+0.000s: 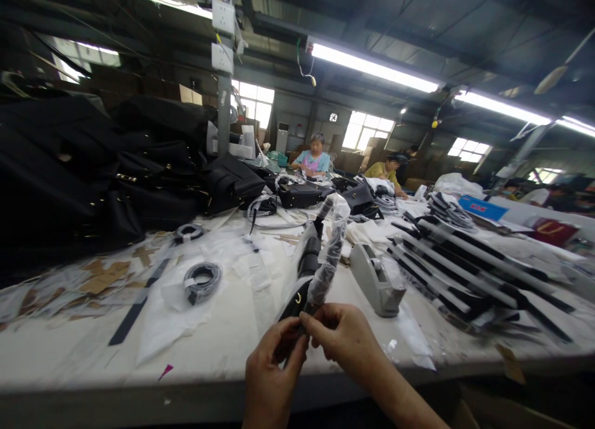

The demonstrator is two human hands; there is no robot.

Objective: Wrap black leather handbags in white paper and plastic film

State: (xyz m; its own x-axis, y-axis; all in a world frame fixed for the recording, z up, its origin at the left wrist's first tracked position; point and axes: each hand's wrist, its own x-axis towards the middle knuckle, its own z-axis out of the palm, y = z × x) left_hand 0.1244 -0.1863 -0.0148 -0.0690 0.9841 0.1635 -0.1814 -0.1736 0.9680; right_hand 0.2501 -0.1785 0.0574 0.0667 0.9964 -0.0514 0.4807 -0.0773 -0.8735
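Note:
A black bag handle (331, 249), sheathed in crinkled clear plastic, arches up in front of me. Black leather-like material with a small gold-coloured metal piece shows beside its lower end. My left hand (276, 364) pinches the lower end from the left, thumb and fingers together. From the right, my right hand (346, 339) pinches at the same spot, so the fingertips of both hands meet and hide what is between them. Just right of the handle stands a grey tape dispenser (377, 283). A coiled dark strap (202, 281) lies on white sheeting to the left.
Black bags (69, 175) are heaped high at the left. Brown paper pieces (106, 277) litter the table's left side. A stack of black and white strips (469, 268) lies at the right. Across the table sit co-workers, one in a light blue top (316, 161).

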